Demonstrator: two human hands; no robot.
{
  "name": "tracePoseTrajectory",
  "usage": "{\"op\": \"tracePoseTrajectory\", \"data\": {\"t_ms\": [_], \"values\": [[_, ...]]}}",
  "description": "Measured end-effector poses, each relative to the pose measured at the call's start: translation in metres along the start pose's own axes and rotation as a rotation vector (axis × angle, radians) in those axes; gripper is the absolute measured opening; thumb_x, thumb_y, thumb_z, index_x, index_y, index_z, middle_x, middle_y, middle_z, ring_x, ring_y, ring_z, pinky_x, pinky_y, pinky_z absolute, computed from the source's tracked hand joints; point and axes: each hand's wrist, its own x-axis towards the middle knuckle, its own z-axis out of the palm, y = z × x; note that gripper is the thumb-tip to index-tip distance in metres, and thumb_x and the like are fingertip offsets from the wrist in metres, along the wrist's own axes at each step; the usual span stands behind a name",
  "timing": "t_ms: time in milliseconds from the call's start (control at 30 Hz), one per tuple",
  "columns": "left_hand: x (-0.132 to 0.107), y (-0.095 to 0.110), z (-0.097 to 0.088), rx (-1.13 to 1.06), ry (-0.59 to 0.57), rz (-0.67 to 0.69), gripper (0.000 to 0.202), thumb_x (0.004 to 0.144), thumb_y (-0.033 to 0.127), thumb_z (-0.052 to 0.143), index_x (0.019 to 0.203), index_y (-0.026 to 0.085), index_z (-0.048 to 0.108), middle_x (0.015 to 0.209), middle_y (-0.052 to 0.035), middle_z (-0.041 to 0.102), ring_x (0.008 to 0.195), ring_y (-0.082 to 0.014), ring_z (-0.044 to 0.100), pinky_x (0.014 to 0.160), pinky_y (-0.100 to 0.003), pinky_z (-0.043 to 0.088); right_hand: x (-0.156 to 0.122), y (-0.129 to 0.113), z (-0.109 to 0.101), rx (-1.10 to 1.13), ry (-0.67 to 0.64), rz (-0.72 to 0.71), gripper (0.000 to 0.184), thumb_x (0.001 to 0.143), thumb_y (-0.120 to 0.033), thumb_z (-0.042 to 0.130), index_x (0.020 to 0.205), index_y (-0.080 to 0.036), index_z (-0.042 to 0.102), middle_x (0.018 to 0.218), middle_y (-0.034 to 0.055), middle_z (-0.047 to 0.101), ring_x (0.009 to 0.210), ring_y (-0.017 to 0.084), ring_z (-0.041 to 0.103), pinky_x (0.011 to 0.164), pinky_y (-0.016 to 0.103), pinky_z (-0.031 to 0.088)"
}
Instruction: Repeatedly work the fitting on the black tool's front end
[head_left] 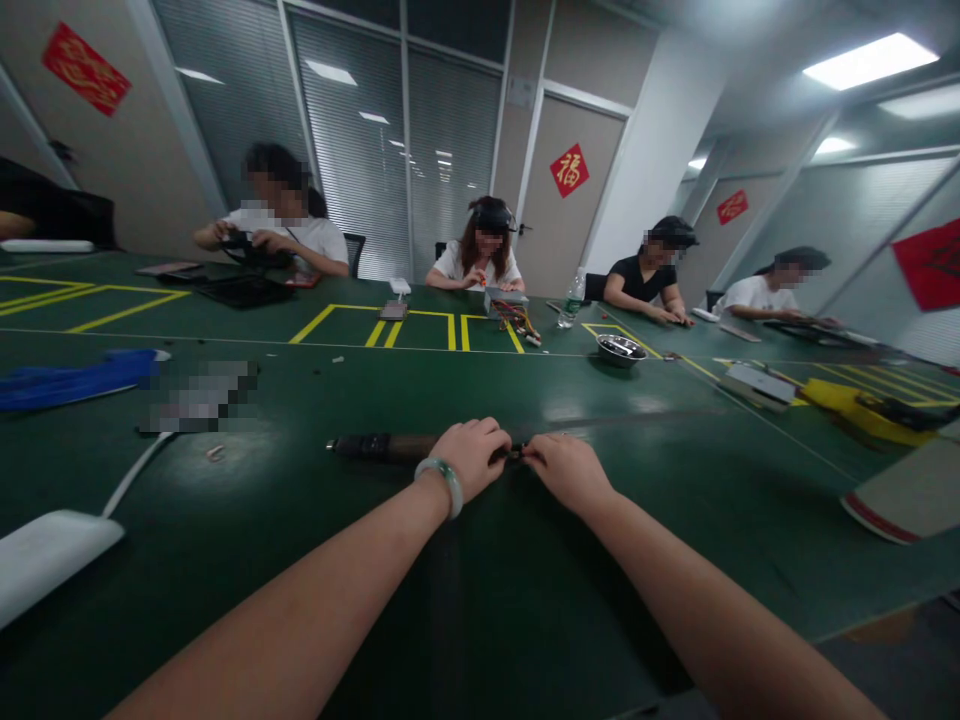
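Note:
A dark, slim electric screwdriver point(382, 448) lies sideways on the green table, with its metal tip pointing left. My left hand point(474, 455) is closed around its right-hand end, and a pale bangle point(448, 484) circles that wrist. Just to the right, my right hand point(570, 466) pinches a small dark piece at the end of the tool. Fingers hide most of this piece, so its kind cannot be made out. The two hands nearly meet at a narrow gap, where a bit of dark part shows.
On the left are a phone-like device point(202, 398) on a white cable, a white block point(56, 555) and a blue item point(82, 378). A metal bowl point(621, 349), a bottle point(572, 300) and a yellow object point(862, 408) stand farther off. Several people sit across the table.

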Motion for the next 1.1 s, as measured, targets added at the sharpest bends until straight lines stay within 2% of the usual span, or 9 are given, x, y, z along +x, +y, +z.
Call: {"op": "tracePoseTrajectory", "data": {"t_ms": [233, 633, 1100], "values": [[0.0006, -0.0014, 0.0020, -0.027, 0.004, -0.007, 0.014, 0.084, 0.029, 0.057, 0.097, 0.026, 0.063, 0.100, -0.0009, 0.058, 0.092, -0.0191, 0.056, 0.077, -0.034, 0.045, 0.0035, 0.0039, 0.0098, 0.038, 0.059, -0.119, 0.008, 0.091, -0.023, 0.056, 0.093, -0.020, 0.064, 0.092, 0.0019, 0.066, 0.087, 0.016, 0.059, 0.079, 0.028, 0.041], [0.0011, -0.0015, 0.0018, -0.004, 0.014, 0.005, 0.014, 0.084, 0.030, 0.059, 0.097, 0.027, 0.063, 0.101, 0.0001, 0.059, 0.093, -0.0194, 0.057, 0.077, -0.034, 0.045, 0.0001, 0.0048, 0.0084, -0.030, 0.095, -0.235, 0.008, 0.091, -0.020, 0.056, 0.093, -0.020, 0.064, 0.093, 0.0030, 0.066, 0.088, 0.017, 0.058, 0.079, 0.029, 0.043], [0.0015, -0.0013, 0.0025, -0.001, 0.015, -0.005, 0.013, 0.084, 0.031, 0.059, 0.095, 0.026, 0.064, 0.099, -0.0005, 0.059, 0.091, -0.0191, 0.057, 0.077, -0.033, 0.045, 0.0039, 0.0056, 0.0117, -0.045, 0.142, -0.245, 0.010, 0.092, -0.020, 0.054, 0.088, -0.019, 0.063, 0.089, 0.0030, 0.065, 0.084, 0.018, 0.057, 0.077, 0.029, 0.042]]}}
